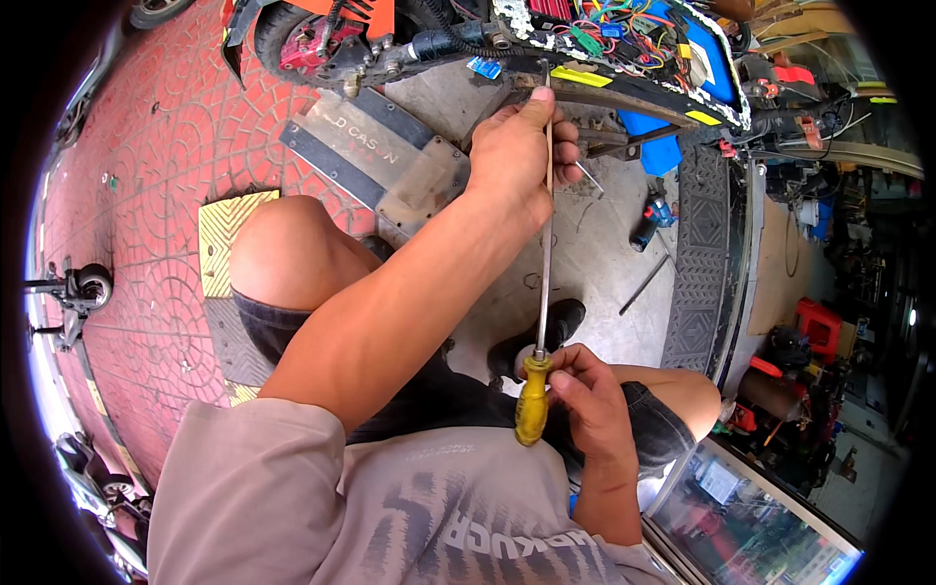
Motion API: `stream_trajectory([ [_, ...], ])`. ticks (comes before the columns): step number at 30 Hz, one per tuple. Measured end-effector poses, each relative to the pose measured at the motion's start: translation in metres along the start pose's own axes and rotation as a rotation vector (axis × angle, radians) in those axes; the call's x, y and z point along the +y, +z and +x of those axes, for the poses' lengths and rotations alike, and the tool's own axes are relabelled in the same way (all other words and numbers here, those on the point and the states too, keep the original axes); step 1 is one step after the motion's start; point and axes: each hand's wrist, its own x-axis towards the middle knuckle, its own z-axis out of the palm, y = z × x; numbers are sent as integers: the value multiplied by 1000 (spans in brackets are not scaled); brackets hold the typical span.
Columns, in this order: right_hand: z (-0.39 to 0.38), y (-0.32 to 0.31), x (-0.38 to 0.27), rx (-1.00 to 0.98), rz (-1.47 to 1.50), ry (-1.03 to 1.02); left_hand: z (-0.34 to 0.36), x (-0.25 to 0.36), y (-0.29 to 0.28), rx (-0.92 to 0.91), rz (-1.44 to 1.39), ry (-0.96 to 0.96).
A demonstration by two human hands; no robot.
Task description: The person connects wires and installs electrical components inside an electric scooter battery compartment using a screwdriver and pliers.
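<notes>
A long screwdriver with a yellow handle (531, 402) runs up the middle, its handle near my body and its tip pointing at the scooter's edge. My left hand (515, 151) is closed round the upper shaft, close to the tip. Lower down, my right hand (592, 402) has its fingers curled against the collar where shaft meets handle. Beyond the tip lies an electric scooter (585, 73) on its side, its deck opened. Coloured wires (609, 34) fill the deck, and white sealant lines its rim. Whether the tip touches the scooter I cannot tell.
A grey and black deck cover (375, 146) lies on the ground at the left. A blue and black power tool (648, 222) and a dark rod (643, 285) lie right of centre. A ridged black ramp (697, 263) borders the cluttered shop. My knee (292, 249) is at the left.
</notes>
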Motion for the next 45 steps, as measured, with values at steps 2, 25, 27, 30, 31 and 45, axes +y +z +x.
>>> stream_trajectory([
  [2, -4, 2, -14, -12, 18, 21, -2, 0, 0, -16, 0, -8],
  [25, 8, -3, -40, -226, -233, -30, -11, 2, 6, -41, -2, -83],
  [27, 8, -3, -36, -168, -420, -72, -11, 3, 7, -24, 7, -100],
  [30, 10, 4, -40, -184, -460, -53, -5, -1, 6, 8, 25, -71],
  [31, 12, 4, -37, -190, -361, -61, -4, -2, 5, -11, 21, -56],
  [45, 61, -12, -26, -162, -122, -45, 1, -5, 3, -61, 10, -45],
])
